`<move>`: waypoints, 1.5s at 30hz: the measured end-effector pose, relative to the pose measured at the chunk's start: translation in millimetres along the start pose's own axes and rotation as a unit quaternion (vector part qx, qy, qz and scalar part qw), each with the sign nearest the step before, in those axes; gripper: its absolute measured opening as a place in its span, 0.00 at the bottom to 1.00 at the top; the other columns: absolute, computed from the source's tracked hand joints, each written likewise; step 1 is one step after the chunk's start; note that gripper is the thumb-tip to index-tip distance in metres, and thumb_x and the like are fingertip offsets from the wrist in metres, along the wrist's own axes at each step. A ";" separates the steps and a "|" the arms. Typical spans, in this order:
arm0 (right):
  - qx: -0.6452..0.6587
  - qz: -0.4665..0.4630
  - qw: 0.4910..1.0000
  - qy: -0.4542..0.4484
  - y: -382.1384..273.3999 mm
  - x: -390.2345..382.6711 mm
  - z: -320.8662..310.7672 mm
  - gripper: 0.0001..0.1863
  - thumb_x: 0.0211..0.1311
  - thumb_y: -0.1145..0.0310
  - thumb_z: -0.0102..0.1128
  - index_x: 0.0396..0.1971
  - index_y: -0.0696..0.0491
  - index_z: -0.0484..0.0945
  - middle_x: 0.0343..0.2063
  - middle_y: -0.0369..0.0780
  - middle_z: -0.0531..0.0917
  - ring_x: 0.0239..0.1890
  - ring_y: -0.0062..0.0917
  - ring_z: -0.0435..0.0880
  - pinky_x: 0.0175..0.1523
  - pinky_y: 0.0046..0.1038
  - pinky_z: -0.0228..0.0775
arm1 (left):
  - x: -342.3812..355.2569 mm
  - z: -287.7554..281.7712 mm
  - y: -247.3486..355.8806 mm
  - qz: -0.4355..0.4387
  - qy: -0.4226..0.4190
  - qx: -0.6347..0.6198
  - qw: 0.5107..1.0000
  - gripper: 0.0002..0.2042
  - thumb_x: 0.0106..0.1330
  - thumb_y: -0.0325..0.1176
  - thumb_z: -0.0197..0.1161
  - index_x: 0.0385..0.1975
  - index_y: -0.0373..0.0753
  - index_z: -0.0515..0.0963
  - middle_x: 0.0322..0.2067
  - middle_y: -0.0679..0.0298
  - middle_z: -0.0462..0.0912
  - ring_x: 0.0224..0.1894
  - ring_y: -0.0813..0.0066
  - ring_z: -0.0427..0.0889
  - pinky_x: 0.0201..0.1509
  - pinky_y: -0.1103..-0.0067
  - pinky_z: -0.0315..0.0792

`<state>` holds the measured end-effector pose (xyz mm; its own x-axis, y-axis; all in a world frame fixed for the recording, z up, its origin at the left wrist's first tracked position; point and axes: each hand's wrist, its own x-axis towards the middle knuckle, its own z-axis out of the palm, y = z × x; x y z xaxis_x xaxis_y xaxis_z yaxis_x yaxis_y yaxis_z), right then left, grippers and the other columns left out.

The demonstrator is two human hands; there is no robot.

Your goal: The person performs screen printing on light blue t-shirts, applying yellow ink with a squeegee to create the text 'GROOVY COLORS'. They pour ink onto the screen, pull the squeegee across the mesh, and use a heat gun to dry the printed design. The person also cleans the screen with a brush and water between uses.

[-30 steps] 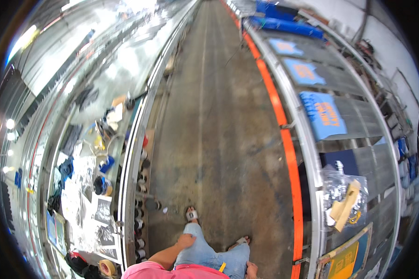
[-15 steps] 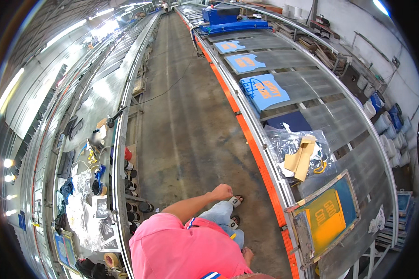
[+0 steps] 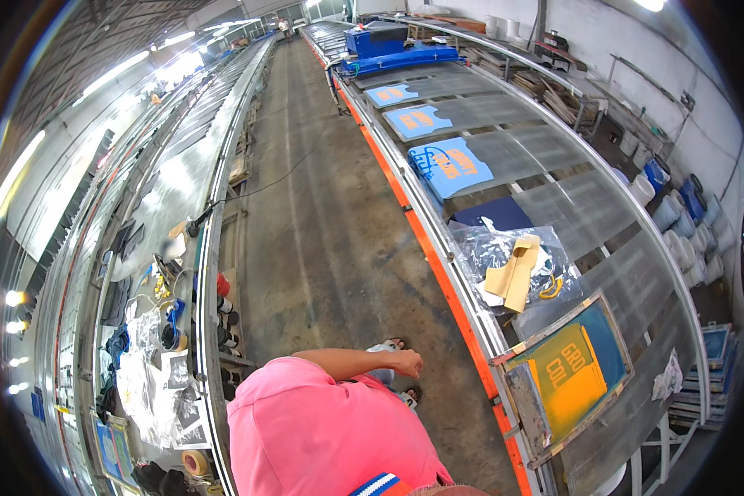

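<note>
Tape roll (image 3: 195,464) on left table (image 3: 161,202); buckets (image 3: 668,213) near right wall (image 3: 661,50).

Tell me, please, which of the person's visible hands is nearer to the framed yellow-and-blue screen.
Left, of what shows: the left hand is left of the framed screen, with the orange rail between them. The right hand is out of view, so I cannot place it.

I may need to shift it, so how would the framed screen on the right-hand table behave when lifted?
The framed screen would probably stay stiff, given the straight-edged frame around it. Its flat panel might dent if pressed, as it looks thin. The yellow layer on it, likely ink, could smear if wet.
</note>
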<state>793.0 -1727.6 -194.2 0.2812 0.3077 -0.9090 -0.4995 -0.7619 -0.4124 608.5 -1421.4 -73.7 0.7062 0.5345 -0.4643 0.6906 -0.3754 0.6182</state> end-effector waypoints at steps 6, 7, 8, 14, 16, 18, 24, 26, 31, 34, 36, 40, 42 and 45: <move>-0.042 -0.002 0.999 -0.018 -10.9 14.8 16.6 0.14 0.56 0.62 0.58 0.32 0.59 0.78 0.23 0.43 0.81 0.27 0.33 0.81 0.32 0.37 0.71 | -36.7 -4.6 -36.4 -0.030 0.014 -0.004 0.999 0.17 0.50 0.43 0.65 0.35 0.39 0.81 0.33 0.55 0.84 0.39 0.54 0.83 0.43 0.66 0.75; -0.053 -0.003 0.998 -0.018 -12.9 16.4 17.1 0.14 0.56 0.62 0.58 0.32 0.59 0.78 0.23 0.43 0.81 0.26 0.33 0.81 0.32 0.37 0.70 | -43.4 -3.0 -44.1 -0.037 0.020 -0.006 0.999 0.17 0.50 0.43 0.65 0.36 0.39 0.81 0.33 0.56 0.84 0.40 0.55 0.82 0.43 0.67 0.75; -0.068 -0.005 0.997 -0.022 -16.5 19.5 20.9 0.14 0.55 0.62 0.58 0.32 0.59 0.78 0.23 0.43 0.81 0.26 0.33 0.80 0.31 0.37 0.70 | -51.3 -3.4 -54.1 -0.056 0.034 -0.028 0.997 0.19 0.52 0.44 0.65 0.40 0.40 0.81 0.35 0.56 0.85 0.41 0.56 0.82 0.46 0.68 0.75; -0.560 -0.411 0.700 -0.165 -67.0 50.0 100.2 0.14 0.53 0.62 0.59 0.30 0.61 0.78 0.21 0.43 0.81 0.25 0.33 0.80 0.30 0.37 0.70 | -127.2 -24.3 -123.9 -0.130 0.127 -0.105 0.978 0.19 0.52 0.45 0.65 0.39 0.39 0.82 0.37 0.55 0.84 0.42 0.58 0.83 0.47 0.68 0.75; -0.537 -0.356 0.739 -0.199 -110.3 53.9 177.1 0.15 0.53 0.62 0.60 0.29 0.61 0.78 0.20 0.43 0.81 0.24 0.33 0.80 0.30 0.38 0.69 | -162.5 -16.6 -161.4 -0.154 0.172 -0.148 0.962 0.19 0.52 0.46 0.65 0.39 0.39 0.82 0.37 0.55 0.84 0.42 0.58 0.83 0.47 0.68 0.75; -0.530 -0.305 0.765 -0.204 -177.2 21.6 291.7 0.15 0.54 0.63 0.58 0.33 0.62 0.77 0.29 0.45 0.81 0.30 0.32 0.78 0.37 0.38 0.69 | -198.6 -20.5 -187.7 -0.201 0.207 -0.198 0.937 0.20 0.52 0.46 0.65 0.39 0.39 0.82 0.37 0.54 0.84 0.42 0.58 0.83 0.47 0.69 0.76; -0.392 -0.649 0.483 -0.438 -357.5 -355.5 613.8 0.39 0.60 0.62 0.61 0.67 0.58 0.52 0.29 0.43 0.82 0.32 0.29 0.82 0.43 0.31 0.73 | -291.5 -53.1 -273.1 -0.265 0.352 -0.293 0.849 0.20 0.53 0.46 0.64 0.41 0.38 0.81 0.36 0.52 0.84 0.42 0.60 0.83 0.46 0.69 0.76; -0.290 -0.655 0.444 -0.538 -378.2 -462.3 670.8 0.42 0.62 0.61 0.60 0.68 0.60 0.47 0.26 0.39 0.83 0.30 0.20 0.81 0.40 0.26 0.73 | -322.7 -73.3 -283.9 -0.288 0.417 -0.321 0.800 0.19 0.55 0.44 0.63 0.40 0.37 0.81 0.36 0.52 0.84 0.41 0.64 0.83 0.45 0.71 0.76; -0.225 -0.622 0.416 -0.624 -367.6 -598.0 736.8 0.39 0.62 0.61 0.60 0.67 0.62 0.51 0.30 0.42 0.84 0.32 0.20 0.81 0.40 0.21 0.73 | -384.9 -113.6 -313.9 -0.254 0.548 -0.462 0.650 0.16 0.58 0.39 0.63 0.41 0.33 0.81 0.36 0.58 0.84 0.39 0.72 0.81 0.45 0.76 0.74; -0.280 -0.566 0.431 -0.645 -336.6 -549.2 784.1 0.31 0.62 0.64 0.60 0.61 0.62 0.63 0.32 0.41 0.83 0.33 0.18 0.80 0.41 0.22 0.72 | -396.8 -139.2 -341.7 -0.182 0.585 -0.554 0.564 0.15 0.59 0.36 0.64 0.42 0.33 0.80 0.33 0.63 0.83 0.39 0.77 0.80 0.41 0.78 0.73; -0.388 -0.526 0.427 -0.625 -332.7 -453.9 825.8 0.25 0.62 0.67 0.59 0.58 0.61 0.69 0.33 0.38 0.83 0.37 0.18 0.80 0.45 0.22 0.72 | -407.5 -176.8 -349.2 -0.200 0.591 -0.596 0.506 0.15 0.60 0.37 0.63 0.41 0.33 0.79 0.34 0.63 0.83 0.38 0.77 0.81 0.41 0.77 0.72; -0.537 -0.380 0.569 -0.494 -308.8 -263.9 863.8 0.22 0.60 0.68 0.60 0.53 0.61 0.73 0.34 0.38 0.83 0.34 0.17 0.80 0.40 0.21 0.72 | -429.5 -229.9 -402.2 -0.133 0.631 -0.642 0.414 0.18 0.63 0.38 0.60 0.48 0.35 0.75 0.40 0.61 0.83 0.43 0.71 0.81 0.49 0.72 0.71; -0.570 -0.339 0.588 -0.463 -299.3 -181.8 868.4 0.14 0.59 0.67 0.58 0.43 0.56 0.78 0.32 0.36 0.83 0.32 0.18 0.81 0.34 0.21 0.70 | -444.1 -240.6 -437.1 -0.104 0.667 -0.667 0.316 0.19 0.65 0.38 0.58 0.51 0.34 0.73 0.44 0.59 0.81 0.48 0.67 0.80 0.52 0.69 0.71; -0.608 -0.241 0.603 -0.457 -289.0 -155.3 895.5 0.13 0.58 0.64 0.59 0.39 0.55 0.79 0.29 0.36 0.83 0.32 0.19 0.81 0.35 0.21 0.71 | -473.4 -254.2 -510.1 0.055 0.725 -0.667 0.162 0.19 0.67 0.37 0.54 0.54 0.33 0.69 0.55 0.53 0.74 0.57 0.60 0.73 0.61 0.62 0.66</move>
<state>159.8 -1044.8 11.9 -0.6934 0.4223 -0.5838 0.5853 -0.1424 -0.7982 -117.8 -1290.5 -8.1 -0.7440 0.5593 -0.3656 -0.6460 -0.4623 0.6074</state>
